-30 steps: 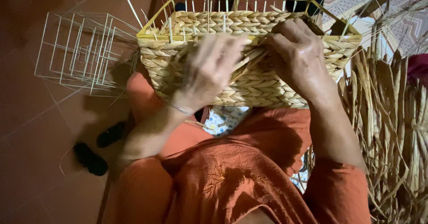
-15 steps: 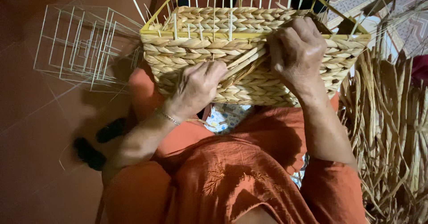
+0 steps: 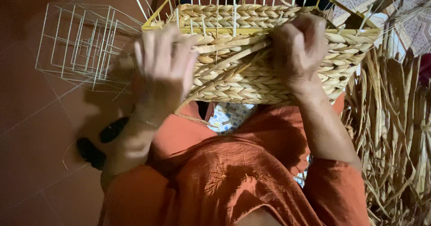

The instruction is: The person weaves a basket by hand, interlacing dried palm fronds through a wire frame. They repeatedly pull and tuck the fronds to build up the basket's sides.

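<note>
- My left hand is lying spread against the near wall of the woven basket, fingers extended and slightly blurred; I cannot tell whether it is gripping anything.
- My right hand is curling shut over the basket's top edge, pinching loose straw strands that are running diagonally across the weave between both hands.
- The basket is sitting on my lap against the orange garment, tilted so its near wall is facing me.
- A yellow wire frame is rimming the basket's top edge, with thin uprights sticking above the woven rows.
- To my left, an empty white wire frame is resting on the reddish tiled floor, just beside the basket's left corner.
- Below that frame, dark sandals are lying on the floor near my left forearm.
- To my right, a heap of dried straw is crowding close to the basket's right edge and my right arm, leaving the roomier side on the left.
</note>
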